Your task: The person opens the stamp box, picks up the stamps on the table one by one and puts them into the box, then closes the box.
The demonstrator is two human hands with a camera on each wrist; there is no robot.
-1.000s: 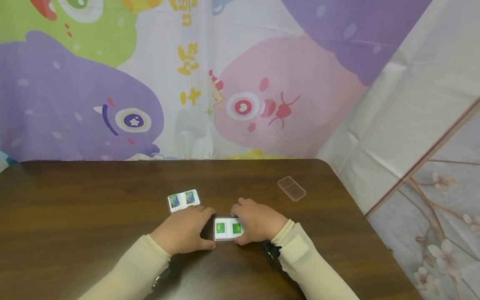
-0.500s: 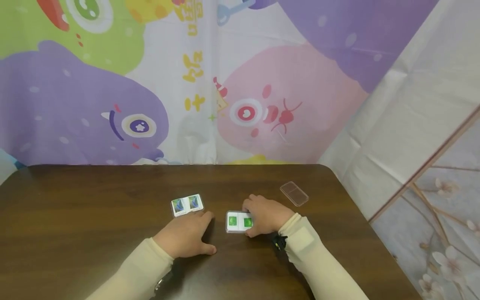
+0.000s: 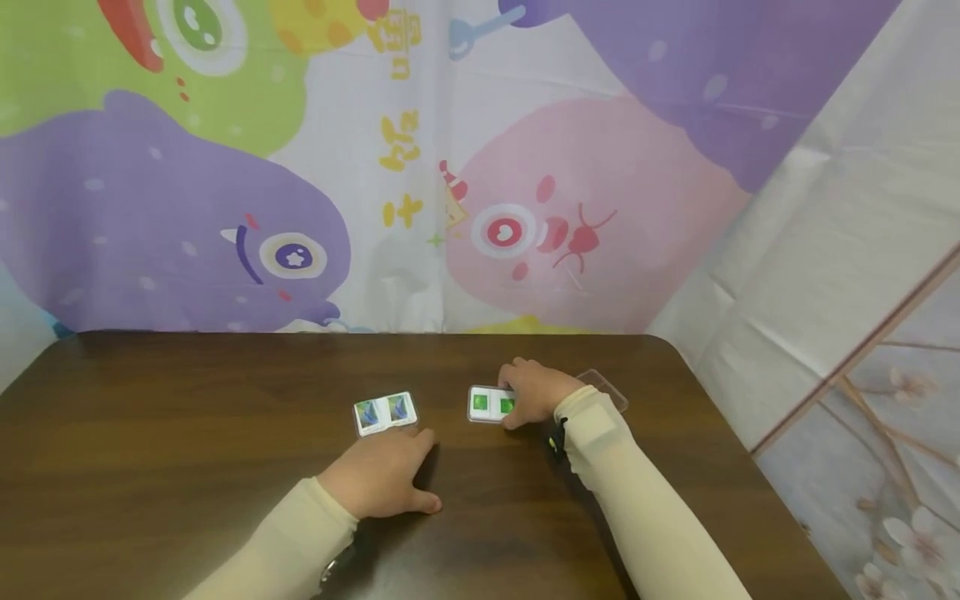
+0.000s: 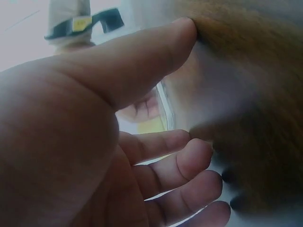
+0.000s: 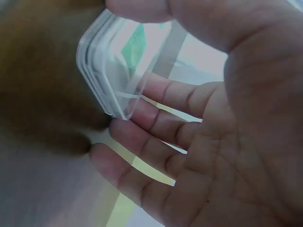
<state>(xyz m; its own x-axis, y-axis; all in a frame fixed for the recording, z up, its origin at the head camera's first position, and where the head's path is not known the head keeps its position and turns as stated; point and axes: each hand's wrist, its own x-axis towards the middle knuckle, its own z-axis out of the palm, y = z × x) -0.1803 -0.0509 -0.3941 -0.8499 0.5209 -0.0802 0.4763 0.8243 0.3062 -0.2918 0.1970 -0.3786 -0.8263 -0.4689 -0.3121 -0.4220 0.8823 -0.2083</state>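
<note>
A flat clear plastic case [image 3: 492, 405] with two green pictures on white lies on the table. My right hand [image 3: 542, 392] grips its right end between thumb and fingers, covering that end. In the right wrist view the case's transparent edge [image 5: 97, 66] shows layered rims between thumb and fingertips. My left hand [image 3: 378, 475] rests on the tabletop with thumb and fingers spread, holding nothing. Just beyond its fingers is a similar case [image 3: 386, 412] with two blue-and-green pictures. Whether the left fingertips touch this case, I cannot tell.
An unfilled clear plastic piece [image 3: 613, 395] lies at the right, partly hidden behind my right hand and sleeve. The brown wooden table [image 3: 187, 433] ends at a cartoon-printed curtain [image 3: 397, 275] behind, with a flower-patterned surface [image 3: 885, 433] to the right.
My right hand has slid the green-picture case away from me and rightward, apart from my left hand. The left hand has stayed nearly in place. The camera view has shifted slightly.
</note>
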